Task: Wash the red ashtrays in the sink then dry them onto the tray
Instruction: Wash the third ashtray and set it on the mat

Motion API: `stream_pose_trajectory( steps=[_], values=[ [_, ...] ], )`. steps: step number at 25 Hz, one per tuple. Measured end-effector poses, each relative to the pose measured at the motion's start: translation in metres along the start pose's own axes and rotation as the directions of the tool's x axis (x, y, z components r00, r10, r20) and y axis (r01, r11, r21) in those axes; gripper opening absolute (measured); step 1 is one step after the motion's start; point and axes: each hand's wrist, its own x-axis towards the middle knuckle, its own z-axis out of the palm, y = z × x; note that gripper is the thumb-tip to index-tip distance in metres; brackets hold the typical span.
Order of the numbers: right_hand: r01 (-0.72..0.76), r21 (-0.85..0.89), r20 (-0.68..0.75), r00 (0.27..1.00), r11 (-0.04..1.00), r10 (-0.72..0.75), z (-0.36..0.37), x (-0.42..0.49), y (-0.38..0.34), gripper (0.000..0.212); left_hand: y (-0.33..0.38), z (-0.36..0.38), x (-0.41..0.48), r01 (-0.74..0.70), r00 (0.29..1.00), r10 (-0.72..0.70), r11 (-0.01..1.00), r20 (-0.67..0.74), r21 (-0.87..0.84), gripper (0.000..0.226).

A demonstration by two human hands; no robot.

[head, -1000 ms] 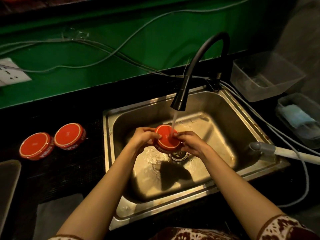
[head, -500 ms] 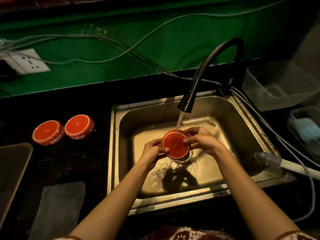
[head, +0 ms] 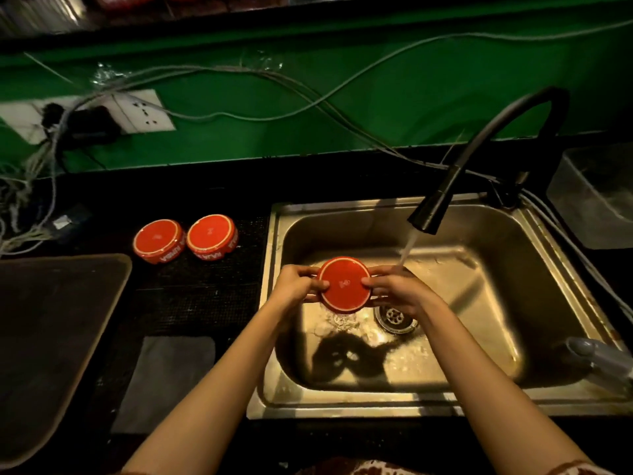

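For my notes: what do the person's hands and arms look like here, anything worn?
Both hands, the left hand and the right hand, are bare: no gloves, and no rings, watch or bracelets that I can make out. The forearms are uncovered. Sleeves show only at the bottom edge, in a dark red fabric with a pale pattern.

A black counter (head: 212, 296) carries two upturned red ashtrays (head: 185, 240), a dark tray (head: 113, 286), a grey cloth (head: 164, 382) and the steel sink (head: 342, 406)

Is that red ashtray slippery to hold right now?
Probably yes: the ashtray looks glossy and sits beside running water. Both hands pinch its rim, which suggests care. It looks hard, so a drop into the sink might chip it.
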Motion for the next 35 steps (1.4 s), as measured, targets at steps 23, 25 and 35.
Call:
stream_pose_trajectory(
  steps=[23,25,35],
  values=[
    [0.099,-0.457,-0.055,0.989,0.884,-0.139,0.335,0.108,-0.019,0.012,-0.066,-0.256,-0.004,0.147,0.627,-0.087,0.989,-0.774,0.009,0.036],
    [0.096,-0.477,-0.088,0.984,0.874,-0.156,0.340,0.113,-0.017,0.016,-0.063,-0.248,-0.006,0.123,0.590,-0.026,0.991,-0.807,0.057,0.038],
    [0.290,-0.505,0.126,0.957,0.813,-0.263,0.320,0.101,-0.019,0.031,-0.053,-0.224,-0.014,0.077,0.459,0.321,0.915,-0.828,0.397,0.043]
  ],
)
